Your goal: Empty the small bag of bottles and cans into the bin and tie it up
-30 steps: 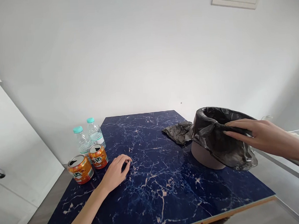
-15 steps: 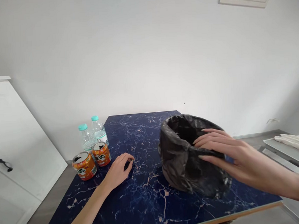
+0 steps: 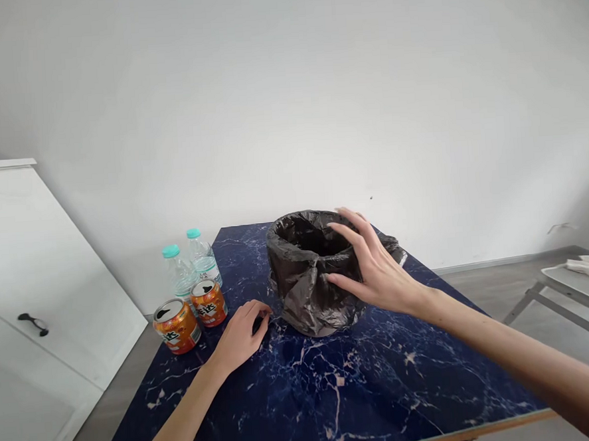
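A round bin lined with a black plastic bag point(image 3: 309, 293) stands upright on the dark blue marbled table point(image 3: 306, 406). My right hand point(image 3: 377, 262) is at the bin's right side, its fingers spread over the rim and the thumb outside, against or just off the bag. On the table left of the bin rests my left hand point(image 3: 241, 333), loosely closed with nothing in it. Beside that hand are two opened orange drink cans, the nearer can point(image 3: 177, 329) and the farther can point(image 3: 210, 305). Behind them stand two clear bottles with turquoise caps, the left bottle point(image 3: 180, 273) and the right bottle point(image 3: 204, 259).
A white cabinet point(image 3: 33, 283) with a black handle stands at the left. The table's back edge lies near the pale wall point(image 3: 287, 101). At the far right is a grey-framed stand point(image 3: 572, 283) with white cloth on it.
The bin has moved left and farther back on the table, with my right hand alongside it. The right fingers have spread wider. My left hand stays near the cans. The view has shifted slightly.
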The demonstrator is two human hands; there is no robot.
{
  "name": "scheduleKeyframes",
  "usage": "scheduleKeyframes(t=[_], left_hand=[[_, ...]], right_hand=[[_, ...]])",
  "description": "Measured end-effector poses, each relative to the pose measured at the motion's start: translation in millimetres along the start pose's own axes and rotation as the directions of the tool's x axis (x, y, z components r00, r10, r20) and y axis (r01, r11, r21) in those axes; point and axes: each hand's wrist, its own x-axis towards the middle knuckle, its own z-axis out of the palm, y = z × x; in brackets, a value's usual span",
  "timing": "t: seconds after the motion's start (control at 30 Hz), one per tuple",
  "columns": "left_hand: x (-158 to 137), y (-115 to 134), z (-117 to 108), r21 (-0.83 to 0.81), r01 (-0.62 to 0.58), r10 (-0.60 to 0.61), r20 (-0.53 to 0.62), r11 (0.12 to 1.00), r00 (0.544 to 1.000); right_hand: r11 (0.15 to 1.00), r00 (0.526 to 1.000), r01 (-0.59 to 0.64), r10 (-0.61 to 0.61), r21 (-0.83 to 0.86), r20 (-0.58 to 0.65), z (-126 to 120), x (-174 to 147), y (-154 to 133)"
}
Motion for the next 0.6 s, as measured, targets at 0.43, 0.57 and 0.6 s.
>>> scheduleKeyframes(t=[0.43, 0.57, 0.6], left_hand=[[-2.8, 27.6, -11.7, 0.100, -0.112, 0.127, -0.150, 0.989, 0.980], [1.2, 48.4, -42.6, 0.364, -0.127, 0.285, -0.422, 0.923, 0.861], [5.2, 50.3, -54.1, 0.423, -0.085, 0.305, -0.487, 0.902, 0.818]], right_hand=[[0.773, 0.868, -0.471, 0.492, 0.425, 0.068, 65.2, -105.3, 42.7], [0.667, 0.867, -0.447, 0.487, 0.596, 0.106, 79.7, -128.6, 58.6], [0.614, 0.854, -0.443, 0.510, 0.653, 0.101, 82.2, -131.3, 62.5]])
